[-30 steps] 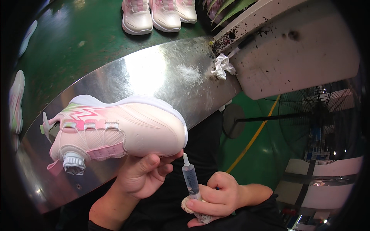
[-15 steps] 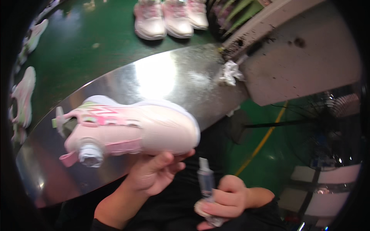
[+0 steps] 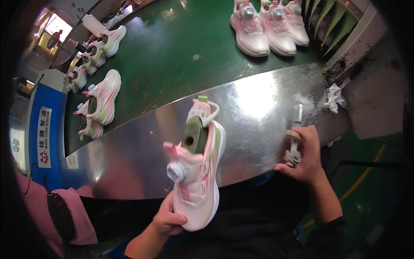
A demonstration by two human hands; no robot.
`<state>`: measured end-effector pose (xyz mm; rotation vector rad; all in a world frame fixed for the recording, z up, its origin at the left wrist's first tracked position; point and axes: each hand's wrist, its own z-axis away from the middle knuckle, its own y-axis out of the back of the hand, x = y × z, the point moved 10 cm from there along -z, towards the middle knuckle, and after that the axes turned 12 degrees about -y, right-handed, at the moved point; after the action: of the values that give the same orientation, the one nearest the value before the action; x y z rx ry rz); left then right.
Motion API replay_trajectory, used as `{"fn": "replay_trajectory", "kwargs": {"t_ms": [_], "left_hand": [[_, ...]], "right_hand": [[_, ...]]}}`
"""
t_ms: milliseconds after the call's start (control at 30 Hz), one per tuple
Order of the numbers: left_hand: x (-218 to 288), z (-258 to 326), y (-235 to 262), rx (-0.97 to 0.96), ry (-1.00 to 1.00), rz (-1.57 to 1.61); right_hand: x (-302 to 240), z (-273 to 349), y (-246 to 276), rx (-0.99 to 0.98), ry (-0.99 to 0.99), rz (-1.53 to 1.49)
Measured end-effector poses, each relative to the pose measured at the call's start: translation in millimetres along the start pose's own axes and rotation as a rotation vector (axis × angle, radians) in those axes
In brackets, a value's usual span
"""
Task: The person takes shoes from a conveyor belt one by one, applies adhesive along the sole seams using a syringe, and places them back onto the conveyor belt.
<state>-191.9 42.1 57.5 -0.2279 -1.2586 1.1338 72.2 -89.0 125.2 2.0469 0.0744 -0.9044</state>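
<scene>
My left hand [image 3: 169,218] grips a pale pink and white sneaker [image 3: 194,211] by its toe. The sneaker's heel points away from me, over the metal plate [image 3: 142,159], and a round dial wrapped in something clear sits on its tongue. Inside the opening shows a dark green lining or insert with a round hole. At the right, my right hand [image 3: 308,155] is closed around a syringe [image 3: 294,147] with a tan collar and a grimy lower end. The syringe's clear barrel points away from me, above the plate; its tip is hard to make out.
Three pink sneakers [image 3: 252,39] stand at the far right on a green surface [image 3: 172,64]. More sneakers [image 3: 105,97] line its left side. Crumpled white paper [image 3: 334,98] lies near the plate's right end. A blue and white machine [image 3: 43,129] and pink cloth [image 3: 75,211] are at left.
The sneaker has turned from lying sideways to toe toward me, with my left hand still on its toe. My right hand has moved up and away with the syringe. The view has shifted left.
</scene>
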Motion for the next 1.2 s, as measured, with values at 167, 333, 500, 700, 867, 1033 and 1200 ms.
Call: {"fn": "replay_trajectory", "kwargs": {"t_ms": [167, 333, 500, 700, 867, 1033, 1200], "left_hand": [[46.2, -128.7, -44.7, -0.113, -0.202, -0.131], [60.9, -202.5, -71.2, -0.125, -0.146, -0.225], [144.8, -163.2, 16.7, 0.041, -0.514, -0.368], [297.6, -46.9, 226.8, 0.730, -1.031, -0.552], [315.9, -82.4, 233.6, 0.681, -0.921, -0.878], [324.0, -110.1, 219.1, 0.547, -0.917, -0.963], [326.7, -118.1, 183.5, 0.603, -0.983, -0.929]], "right_hand": [[11.8, -3.4, -1.8, 0.061, -0.087, -0.036], [21.6, -2.4, -4.3, 0.053, -0.161, -0.064], [15.6, -7.3, -7.8, 0.034, -0.107, -0.048], [14.0, -5.0, -6.5, 0.059, -0.088, -0.080], [10.4, -4.0, -4.5, 0.074, -0.094, -0.062], [-1.7, -6.2, -6.5, 0.093, -0.088, -0.038], [-9.8, -4.9, -6.4, 0.093, -0.011, 0.008]]}}
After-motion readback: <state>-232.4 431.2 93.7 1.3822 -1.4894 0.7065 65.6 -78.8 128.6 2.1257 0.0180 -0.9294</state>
